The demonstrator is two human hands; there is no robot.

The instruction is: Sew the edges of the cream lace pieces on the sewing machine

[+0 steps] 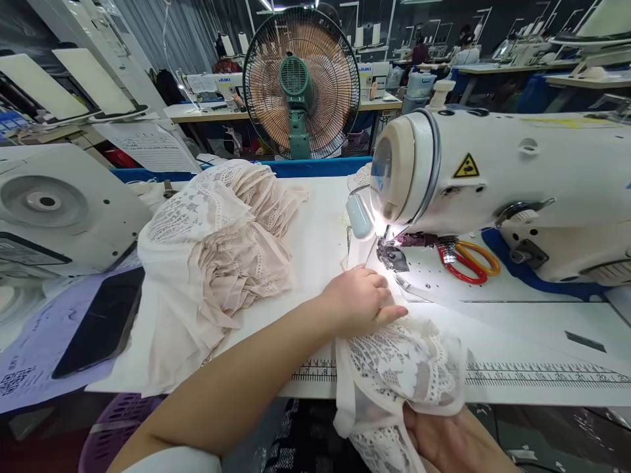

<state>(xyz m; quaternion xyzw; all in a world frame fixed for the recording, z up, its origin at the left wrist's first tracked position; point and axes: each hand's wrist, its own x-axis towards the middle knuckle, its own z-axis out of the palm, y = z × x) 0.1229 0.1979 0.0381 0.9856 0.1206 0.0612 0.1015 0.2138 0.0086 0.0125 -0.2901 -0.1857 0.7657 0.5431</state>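
A white lace bra (401,364) stretches from the needle area of the sewing machine (473,171) down over the table's front edge. My left hand (362,299) rests on its upper part just in front of the presser foot (389,253), fingers together and pressing the fabric, thumb pointing right. Below the table edge, my right hand (438,430) grips the lower part from underneath; the fabric hides some of its fingers. The machine's lamp lights the stitching spot. Scissors (468,259) with red and orange handles lie right of the needle.
A heap of cream lace pieces (221,243) lies left of my forearm. Further left are a dark phone (101,322), a printed sheet (29,355) and another machine (64,203). A large fan (300,85) stands behind the table. A ruler strip (537,374) runs along the front edge.
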